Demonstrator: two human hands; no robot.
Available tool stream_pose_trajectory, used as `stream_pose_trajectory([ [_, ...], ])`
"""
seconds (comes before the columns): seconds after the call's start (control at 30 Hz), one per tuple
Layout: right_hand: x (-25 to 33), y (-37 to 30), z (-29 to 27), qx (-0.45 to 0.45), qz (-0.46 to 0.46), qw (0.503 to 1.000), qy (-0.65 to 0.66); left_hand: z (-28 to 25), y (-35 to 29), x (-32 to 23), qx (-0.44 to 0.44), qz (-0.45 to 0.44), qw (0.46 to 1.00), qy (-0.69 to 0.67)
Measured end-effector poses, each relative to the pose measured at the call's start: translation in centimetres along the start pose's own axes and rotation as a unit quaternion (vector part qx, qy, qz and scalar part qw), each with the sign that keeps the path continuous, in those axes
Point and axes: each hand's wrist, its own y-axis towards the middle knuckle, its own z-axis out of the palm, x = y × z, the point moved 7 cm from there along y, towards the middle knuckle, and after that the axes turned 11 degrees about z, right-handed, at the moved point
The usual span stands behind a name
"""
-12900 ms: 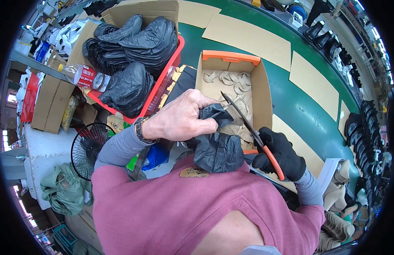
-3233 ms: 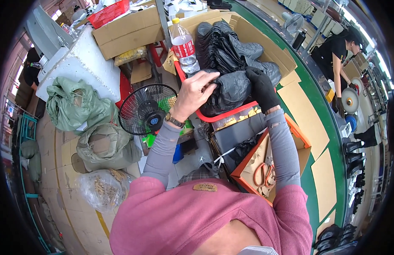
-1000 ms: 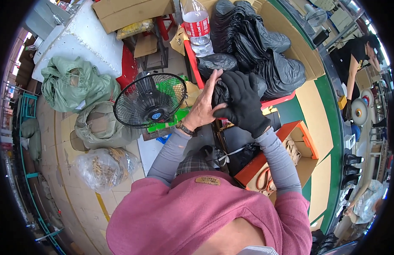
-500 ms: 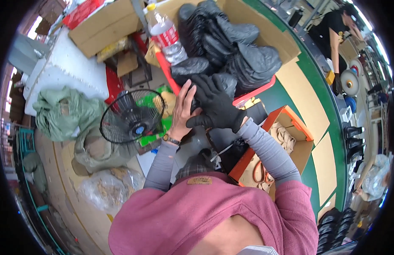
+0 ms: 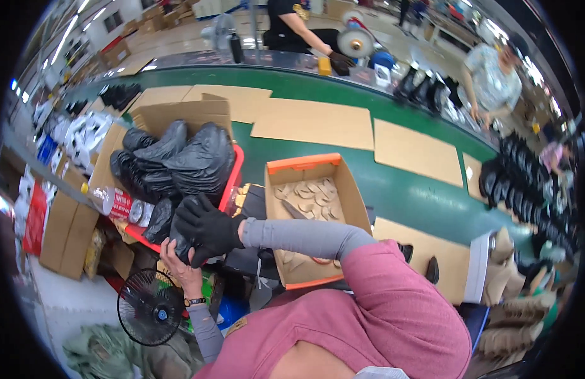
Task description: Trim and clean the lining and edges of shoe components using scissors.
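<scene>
My left hand (image 5: 181,264), bare with a watch at the wrist, has its fingers curled against a black plastic-wrapped bundle (image 5: 182,235) at the near edge of a red crate (image 5: 233,178). Over the same bundle lies my right hand (image 5: 209,228) in a black glove, fingers bent round it. The two hands nearly meet and hide much of the bundle. More black-wrapped bundles (image 5: 201,158) fill the crate, inside a cardboard surround (image 5: 207,117). Beside them leans a clear bottle with a red label (image 5: 122,205).
An orange-edged box (image 5: 333,158) with curved tan pieces stands right of the crate. Cardboard sheets (image 5: 311,123) lie on the green conveyor (image 5: 393,183). A black fan (image 5: 150,309) is at lower left. Two people work across the conveyor.
My view has swung toward the right and up, showing more of the conveyor. Both hands stay close together at the crate's near edge; a wrapped bundle now shows between them.
</scene>
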Motion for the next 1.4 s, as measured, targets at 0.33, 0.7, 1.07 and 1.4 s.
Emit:
stream_pose_trajectory([
  [0.33, -7.9, -26.4, -26.0, -0.334, 0.315, 0.888, -0.001, -2.9, 7.7, -7.5, -0.075, 0.153, 0.974, 0.147],
  [0.7, -2.2, -65.8, -21.2, -0.163, 0.868, 0.421, -0.205, 3.3, 11.3, -29.5, 0.036, 0.372, 0.911, -0.176],
  [1.07, 5.4, -38.1, -30.2, -0.244, 0.298, 0.859, -0.338, 7.8, 8.4, -36.8, 0.339, 0.046, 0.668, -0.661],
  [1.4, 2.8, -25.8, -27.4, -0.181, 0.264, 0.939, 0.130, 3.4, 10.7, -27.9, 0.043, 0.192, 0.882, -0.428],
])
